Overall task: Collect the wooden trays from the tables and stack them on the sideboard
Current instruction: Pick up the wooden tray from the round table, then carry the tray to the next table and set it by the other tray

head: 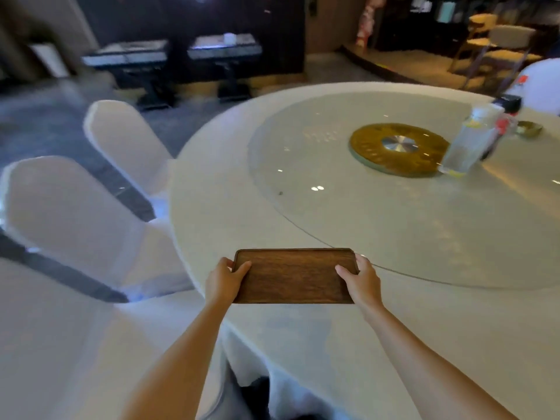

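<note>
At your far left stand 2 white-covered chairs: the nearer chair (75,219) sits close to the table's edge, and the farther chair (127,144) stands just behind it, both with their backs toward you. Behind them, across the dark floor, 2 small dark side tables (169,53) stand side by side against the wall, blurred.

Your left hand (225,278) is closed on the left short end of the wooden tray (292,275), thumb laid over the top of the rim and the other fingers curled out of sight underneath. The tray is dark brown, rectangular with rounded corners and a low raised lip, and nothing lies in it. You hold it level over the near edge of the round table (212,207), which is draped in a white cloth; you cannot tell whether its underside touches the cloth or hangs just above it.

Your right hand (360,277) grips the right short end the same way, thumb on top and pointing inward, fingers wrapped around the edge.

Beyond the tray lies the glass turntable (303,177), with a gold disc (397,148) at its centre. Just right of the disc stands a clear bottle (471,140), tilted in the wide-angle view, with a dark object and a small gold dish (528,128) near it. Wooden chairs (497,43) stand in the dim room at the far right.
</note>
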`<state>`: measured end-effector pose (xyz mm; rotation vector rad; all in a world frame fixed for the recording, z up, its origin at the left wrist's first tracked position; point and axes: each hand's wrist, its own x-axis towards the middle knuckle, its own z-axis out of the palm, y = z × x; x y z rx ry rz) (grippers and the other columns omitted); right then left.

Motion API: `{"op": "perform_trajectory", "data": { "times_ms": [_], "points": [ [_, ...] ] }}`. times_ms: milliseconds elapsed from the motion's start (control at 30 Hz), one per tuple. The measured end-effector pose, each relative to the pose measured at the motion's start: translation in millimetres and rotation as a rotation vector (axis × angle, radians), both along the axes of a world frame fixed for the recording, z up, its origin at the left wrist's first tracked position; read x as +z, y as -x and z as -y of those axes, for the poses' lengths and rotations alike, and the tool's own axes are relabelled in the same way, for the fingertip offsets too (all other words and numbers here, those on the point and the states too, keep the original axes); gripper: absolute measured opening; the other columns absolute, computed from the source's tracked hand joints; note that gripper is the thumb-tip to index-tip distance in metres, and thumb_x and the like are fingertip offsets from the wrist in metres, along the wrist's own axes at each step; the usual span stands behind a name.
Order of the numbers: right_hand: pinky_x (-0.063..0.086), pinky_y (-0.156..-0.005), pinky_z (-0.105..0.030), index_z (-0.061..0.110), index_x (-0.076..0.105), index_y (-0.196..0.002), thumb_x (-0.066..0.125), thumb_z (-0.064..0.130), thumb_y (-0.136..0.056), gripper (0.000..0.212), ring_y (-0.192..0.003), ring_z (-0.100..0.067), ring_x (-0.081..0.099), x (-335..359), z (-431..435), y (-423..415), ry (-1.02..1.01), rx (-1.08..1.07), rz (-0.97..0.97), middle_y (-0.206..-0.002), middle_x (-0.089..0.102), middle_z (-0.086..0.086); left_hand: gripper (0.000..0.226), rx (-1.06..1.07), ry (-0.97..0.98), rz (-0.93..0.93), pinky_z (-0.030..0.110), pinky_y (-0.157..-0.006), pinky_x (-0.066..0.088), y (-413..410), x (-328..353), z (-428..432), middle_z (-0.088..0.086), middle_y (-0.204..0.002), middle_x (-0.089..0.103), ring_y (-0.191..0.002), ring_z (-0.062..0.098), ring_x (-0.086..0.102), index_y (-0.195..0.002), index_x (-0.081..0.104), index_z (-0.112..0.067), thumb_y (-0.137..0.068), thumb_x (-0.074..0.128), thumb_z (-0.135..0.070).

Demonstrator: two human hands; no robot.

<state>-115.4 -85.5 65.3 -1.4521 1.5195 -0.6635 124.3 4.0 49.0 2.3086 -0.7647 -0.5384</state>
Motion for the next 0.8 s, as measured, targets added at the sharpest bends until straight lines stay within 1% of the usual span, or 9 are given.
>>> {"op": "perform_trajectory", "data": {
  "times_ms": [133, 233, 300, 367, 467, 500, 600, 733, 800],
  "points": [
    [0.034, -0.105, -0.034, 0.010, 0.039, -0.139, 0.062, 0.023, -0.086, 0.059, -0.130, -0.027, 0.043, 16, -25, -42, 0.044, 0.192, 0.051, -0.142, 0.046, -0.010, 0.042, 0.218, 0.062, 0.017, 0.032, -0.066, 0.040, -19, 20, -71, 0.006, -0.084, 0.058, -0.084, 0.030, 0.059, -0.097, 0.056, -0.008, -0.082, 0.060, -0.047],
    [0.035, -0.104, -0.033, 0.007, 0.041, -0.137, 0.063, 0.021, -0.086, 0.057, -0.128, -0.028, 0.046, 27, -52, -74, 0.059, 0.345, 0.071, -0.139, 0.049, -0.012, 0.032, 0.338, 0.093, 0.025, 0.028, -0.063, 0.038, -27, 37, -129, 0.001, -0.071, 0.053, -0.073, 0.024, 0.053, -0.075, 0.045, -0.015, -0.083, 0.060, -0.042],
    [0.034, -0.104, -0.033, 0.006, 0.040, -0.137, 0.063, 0.020, -0.086, 0.058, -0.128, -0.028, 0.045, 37, -76, -96, 0.055, 0.434, 0.104, -0.140, 0.049, -0.013, 0.033, 0.430, 0.131, 0.022, 0.024, -0.059, 0.036, -34, 49, -169, 0.001, -0.068, 0.053, -0.075, 0.026, 0.054, -0.069, 0.042, -0.017, -0.083, 0.062, -0.038],
    [0.034, -0.104, -0.032, 0.005, 0.040, -0.137, 0.063, 0.018, -0.086, 0.057, -0.129, -0.028, 0.045, 46, -100, -121, 0.061, 0.525, 0.134, -0.141, 0.048, -0.013, 0.030, 0.515, 0.140, 0.051, 0.028, -0.064, 0.037, -42, 62, -209, 0.008, -0.079, 0.061, -0.082, 0.030, 0.058, -0.076, 0.048, -0.013, -0.082, 0.064, -0.038],
    [0.036, -0.102, -0.033, 0.005, 0.041, -0.136, 0.063, 0.018, -0.086, 0.055, -0.126, -0.030, 0.047, 60, -140, -158, 0.082, 0.662, 0.167, -0.139, 0.050, -0.014, 0.032, 0.632, 0.143, 0.115, 0.029, -0.067, 0.035, -53, 77, -270, 0.019, -0.094, 0.067, -0.087, 0.033, 0.059, -0.087, 0.056, -0.006, -0.082, 0.064, -0.037],
    [0.037, -0.102, -0.034, 0.005, 0.042, -0.136, 0.062, 0.018, -0.086, 0.055, -0.125, -0.030, 0.048, 64, -154, -171, 0.086, 0.705, 0.174, -0.138, 0.050, -0.014, 0.034, 0.667, 0.136, 0.133, 0.029, -0.067, 0.035, -56, 82, -288, 0.019, -0.095, 0.067, -0.085, 0.032, 0.059, -0.089, 0.057, -0.005, -0.082, 0.063, -0.038],
    [0.036, -0.104, -0.037, 0.004, 0.039, -0.137, 0.061, 0.019, -0.087, 0.056, -0.128, -0.031, 0.045, 74, -197, -207, 0.089, 0.838, 0.198, -0.141, 0.047, -0.015, 0.035, 0.779, 0.081, 0.173, 0.030, -0.063, 0.037, -64, 92, -346, 0.013, -0.093, 0.068, -0.072, 0.020, 0.054, -0.083, 0.051, -0.012, -0.082, 0.060, -0.046],
    [0.036, -0.106, -0.038, 0.004, 0.035, -0.139, 0.060, 0.018, -0.088, 0.058, -0.129, -0.031, 0.043, 84, -261, -259, 0.079, 0.993, 0.233, -0.142, 0.045, -0.016, 0.041, 0.910, 0.065, 0.195, 0.034, -0.069, 0.044, -83, 101, -422, 0.012, -0.095, 0.069, -0.086, 0.027, 0.061, -0.093, 0.055, -0.009, -0.082, 0.058, -0.048],
    [0.037, -0.104, -0.037, 0.004, 0.036, -0.138, 0.060, 0.017, -0.088, 0.057, -0.128, -0.030, 0.045, 87, -296, -286, 0.074, 1.044, 0.250, -0.140, 0.047, -0.016, 0.041, 0.960, 0.067, 0.208, 0.035, -0.071, 0.046, -96, 104, -460, 0.010, -0.094, 0.068, -0.086, 0.027, 0.062, -0.093, 0.055, -0.010, -0.082, 0.057, -0.049]
  ]
}}
